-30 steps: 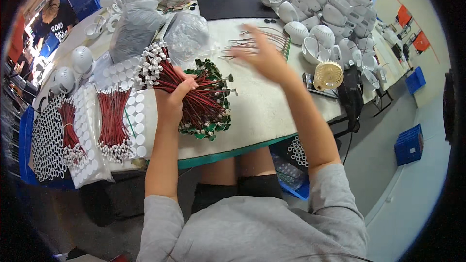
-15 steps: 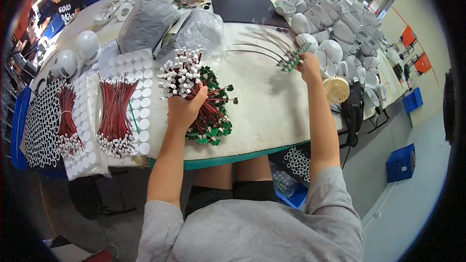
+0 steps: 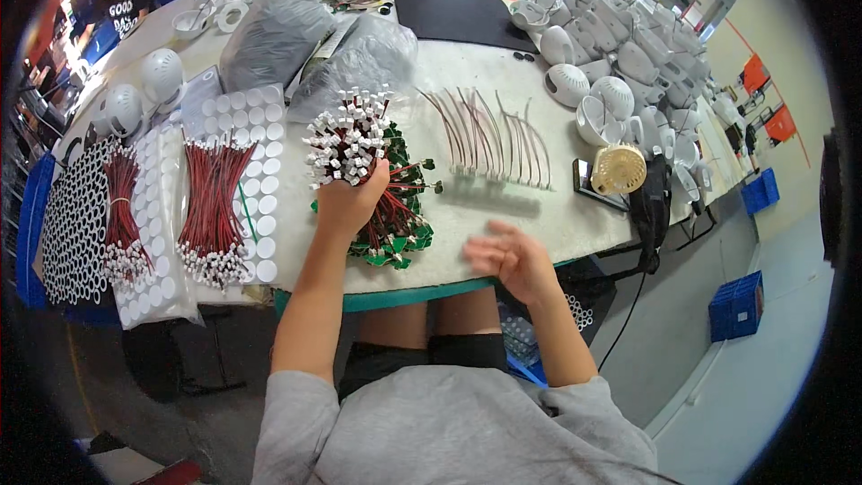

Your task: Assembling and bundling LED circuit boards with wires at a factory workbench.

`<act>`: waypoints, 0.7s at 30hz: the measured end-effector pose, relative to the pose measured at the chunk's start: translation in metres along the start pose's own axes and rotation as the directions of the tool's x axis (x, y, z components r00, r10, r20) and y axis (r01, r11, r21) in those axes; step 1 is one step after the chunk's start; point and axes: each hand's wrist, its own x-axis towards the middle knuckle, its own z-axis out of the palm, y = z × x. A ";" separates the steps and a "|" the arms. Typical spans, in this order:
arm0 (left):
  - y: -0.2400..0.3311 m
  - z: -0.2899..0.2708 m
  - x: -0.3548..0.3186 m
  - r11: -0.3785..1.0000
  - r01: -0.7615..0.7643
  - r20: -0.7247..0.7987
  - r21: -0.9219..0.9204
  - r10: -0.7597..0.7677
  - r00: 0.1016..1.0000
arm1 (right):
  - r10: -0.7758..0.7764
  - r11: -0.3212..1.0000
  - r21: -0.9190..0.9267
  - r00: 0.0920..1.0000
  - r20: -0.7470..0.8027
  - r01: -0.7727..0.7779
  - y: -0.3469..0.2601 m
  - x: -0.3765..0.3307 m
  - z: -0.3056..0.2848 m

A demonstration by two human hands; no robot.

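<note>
My left hand (image 3: 347,208) is closed around a thick bundle of dark red wires with white connectors (image 3: 355,139) fanned out at the top. Under and beside it lies a heap of green circuit boards (image 3: 395,251), some joined to red wires. To the right, a row of thin wires (image 3: 485,135) stands out from a blurred strip (image 3: 494,193), which is on or just above the pale tabletop. My right hand (image 3: 507,256) is near the table's front edge, smeared by motion, its fingers apart and holding nothing.
Two bundles of red wires (image 3: 215,198) lie left, by sheets of round white discs (image 3: 260,189). White fan housings (image 3: 628,45) pile up at the right, with a cream fan (image 3: 618,169) at the edge. Grey plastic bags (image 3: 278,45) and a black mat (image 3: 458,9) are farther back.
My right hand has let go of the wired green strip and come back toward the front edge. The strip is now nearer the table's middle. My left hand still grips the wire bundle.
</note>
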 end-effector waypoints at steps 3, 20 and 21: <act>0.005 0.002 0.000 0.999 0.000 -0.014 0.048 0.001 1.000 | 0.233 0.955 -0.219 0.963 0.135 -0.201 0.007 -0.023 -0.001; 0.006 0.000 0.007 0.926 -0.073 -0.024 -0.369 0.069 0.997 | -0.358 0.445 -0.855 0.928 0.104 0.267 -0.072 0.045 -0.045; 0.011 -0.002 0.007 0.918 -0.066 -0.016 -0.390 0.064 0.998 | -0.288 0.568 -0.777 0.950 0.120 0.271 -0.071 0.038 -0.035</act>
